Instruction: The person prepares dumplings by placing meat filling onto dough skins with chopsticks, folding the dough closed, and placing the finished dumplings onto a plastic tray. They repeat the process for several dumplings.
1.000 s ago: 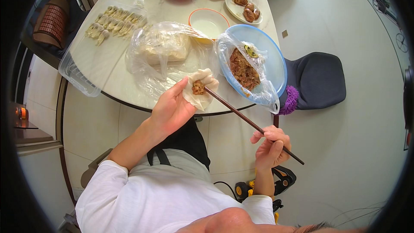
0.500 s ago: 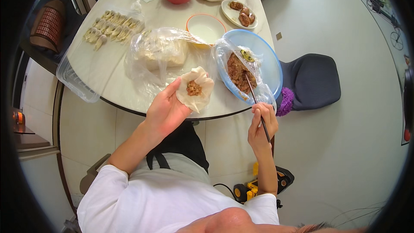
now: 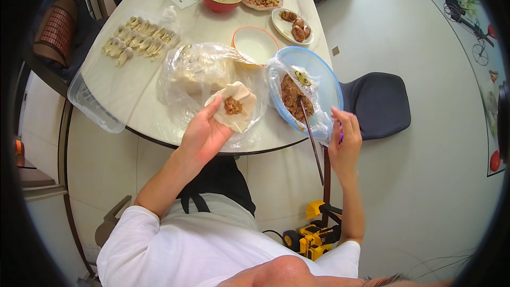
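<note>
My left hand (image 3: 201,137) holds a round dumpling wrapper (image 3: 242,121) on its palm and fingers, thumb over the edge. A small heap of minced filling (image 3: 232,106) lies at the wrapper's middle. Dark chopsticks (image 3: 314,146) stand tilted in the brown filling (image 3: 290,94) and lean over the near rim of the blue bowl (image 3: 333,77), untouched by a hand. Just right of them my right hand (image 3: 346,146) is raised, fingers apart, holding nothing. Beyond the wrapper lies a clear plastic bag (image 3: 199,69) with a pale stack inside.
Folded dumplings (image 3: 141,38) sit in rows at the left, beside a clear plastic tray (image 3: 95,107) jutting past the table edge. An orange-rimmed bowl (image 3: 256,45), a red soup bowl (image 3: 222,5) and plates of food stand farther back. A dark chair (image 3: 377,106) is at the right.
My right hand has let go of the chopsticks and moved right, its fingers opening. The chopsticks stay in the filling. The left hand still holds the wrapper.
</note>
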